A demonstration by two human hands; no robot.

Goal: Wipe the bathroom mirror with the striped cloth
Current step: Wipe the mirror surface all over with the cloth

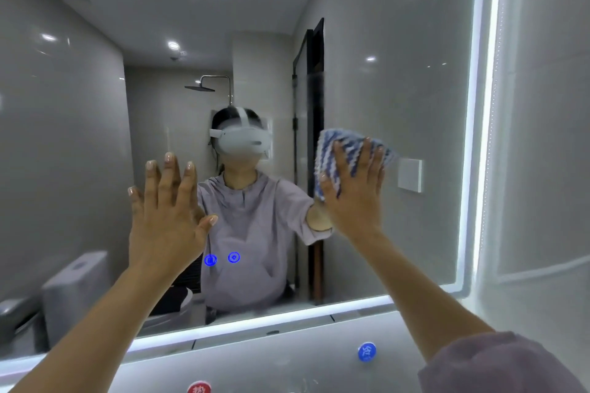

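The bathroom mirror [399,89] fills most of the view, lit by a white strip along its right and bottom edges. My right hand [354,191] presses the blue-and-white striped cloth [332,150] flat against the glass at centre right, fingers spread and straight over it. My left hand [166,210] is raised at centre left with the palm toward the glass and fingers straight and spread, holding nothing. I cannot tell whether it touches the mirror. A person in a grey top shows in the reflection between my hands.
Two blue touch icons [222,258] glow on the glass below my left hand. Under the mirror a white wall strip carries a blue round tag [366,351] and a red one [198,388]. A white tiled wall [542,137] borders the mirror on the right.
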